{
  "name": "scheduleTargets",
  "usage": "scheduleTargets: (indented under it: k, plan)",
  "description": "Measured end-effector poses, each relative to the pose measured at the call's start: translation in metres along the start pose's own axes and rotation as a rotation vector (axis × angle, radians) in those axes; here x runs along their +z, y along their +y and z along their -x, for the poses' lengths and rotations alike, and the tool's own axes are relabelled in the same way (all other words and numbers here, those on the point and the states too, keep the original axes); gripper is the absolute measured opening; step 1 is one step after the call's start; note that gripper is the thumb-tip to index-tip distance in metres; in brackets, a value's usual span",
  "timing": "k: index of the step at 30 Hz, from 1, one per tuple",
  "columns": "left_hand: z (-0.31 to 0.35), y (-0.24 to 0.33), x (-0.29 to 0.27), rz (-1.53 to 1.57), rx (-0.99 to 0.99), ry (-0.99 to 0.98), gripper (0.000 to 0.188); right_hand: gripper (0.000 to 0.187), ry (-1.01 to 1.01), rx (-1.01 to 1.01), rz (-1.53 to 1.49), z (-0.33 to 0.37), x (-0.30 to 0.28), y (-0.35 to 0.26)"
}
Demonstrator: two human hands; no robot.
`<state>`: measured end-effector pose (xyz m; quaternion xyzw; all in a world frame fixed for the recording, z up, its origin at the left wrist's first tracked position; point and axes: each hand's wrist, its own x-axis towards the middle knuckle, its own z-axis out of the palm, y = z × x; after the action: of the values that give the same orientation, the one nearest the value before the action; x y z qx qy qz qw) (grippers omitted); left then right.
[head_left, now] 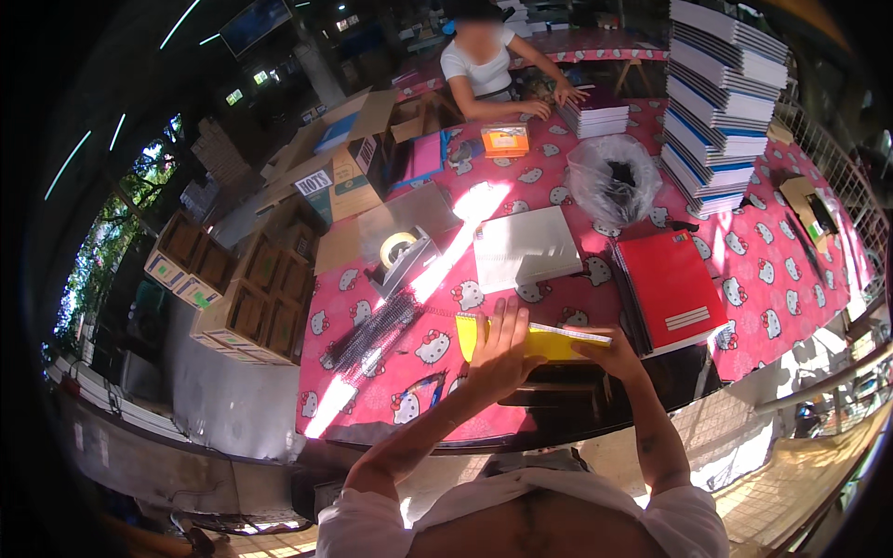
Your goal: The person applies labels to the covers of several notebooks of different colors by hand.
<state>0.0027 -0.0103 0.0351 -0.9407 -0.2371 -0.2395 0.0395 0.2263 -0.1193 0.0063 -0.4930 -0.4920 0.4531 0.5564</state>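
Observation:
A yellow notebook [556, 347] with a pale strip along its upper edge is between my hands at the table's near edge. My left hand [500, 352] lies over its left part, fingers stretched out and pointing away from me. At the right end, my right hand [609, 352] closes round the notebook's corner. Just beyond the notebook is a light grey pad or stack of sheets [526, 246], partly in shadow. Red notebooks [672, 288] lie to the right of my right hand. Left of my left hand rests a bundle of black binding coils [372, 337].
A tape dispenser [406, 259] stands behind the coils. Tall notebook stacks [716, 112] and a plastic-lined container [614, 183] occupy the right side. Cardboard boxes [349, 177] stand at left. Across the pink patterned table [433, 349], another person [484, 65] handles a notebook pile [595, 119].

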Motion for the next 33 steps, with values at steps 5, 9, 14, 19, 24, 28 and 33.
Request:
scheduleTargets:
  k: [5,9,14,19,24,28,33]
  plan:
    - [0.011,-0.014,0.016,-0.035,-0.065,0.126,0.09,0.037,0.047,-0.03,0.07,0.001,0.004,-0.003]
    - [-0.017,-0.014,0.012,-0.113,0.055,-0.06,0.087,0.038,0.079,0.026,0.046,0.002,0.004,-0.007]
    - [-0.031,-0.023,0.015,-0.232,-0.001,0.1,0.083,0.038,0.151,0.032,0.075,0.003,0.007,0.001]
    - [0.063,-0.01,0.06,-0.034,0.451,-0.099,0.088,0.034,0.117,-0.043,-0.01,-0.002,0.023,0.001]
    - [-0.04,-0.006,0.012,-0.079,0.219,0.0,0.088,0.034,0.133,-0.008,0.125,0.006,0.016,0.007]
    - [-0.021,0.006,0.026,0.025,0.293,0.011,0.084,0.034,0.177,-0.094,0.116,0.004,0.019,0.004]
    - [-0.032,0.018,0.018,0.034,0.391,0.016,0.08,0.033,0.154,-0.011,0.146,0.011,0.018,0.004]
